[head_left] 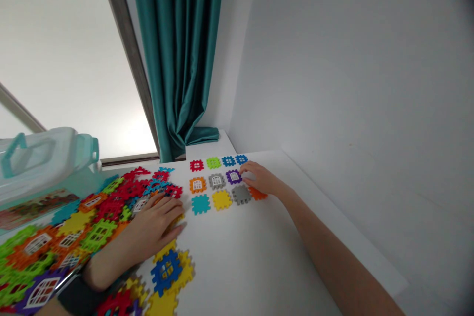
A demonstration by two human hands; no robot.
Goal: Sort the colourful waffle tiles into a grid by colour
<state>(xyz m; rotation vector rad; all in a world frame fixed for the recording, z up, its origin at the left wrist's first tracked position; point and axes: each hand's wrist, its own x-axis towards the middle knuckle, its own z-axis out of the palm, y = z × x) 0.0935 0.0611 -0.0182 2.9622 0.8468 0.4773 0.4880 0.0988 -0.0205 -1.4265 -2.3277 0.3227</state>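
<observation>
My right hand (261,177) reaches to the tile rows at the table's far end. Its thumb and curled fingers are closed at the right edge of a purple window tile (233,177). Under the palm an orange tile (258,194) is partly covered. Beside these lie a grey window tile (217,181), a plain grey tile (241,194), a yellow tile (221,200) and a teal tile (201,204). My left hand (160,219) rests open, fingers stretched, on the right side of a heap of interlocking plastic tiles (111,202). What lies beneath it is mostly hidden.
A lidded teal storage box (48,173) stands at the left behind the heap. A blue tile (166,272) lies on yellow ones near the front. The white table (237,261) borders a wall (351,108) at the right, and a green curtain (181,49) hangs behind.
</observation>
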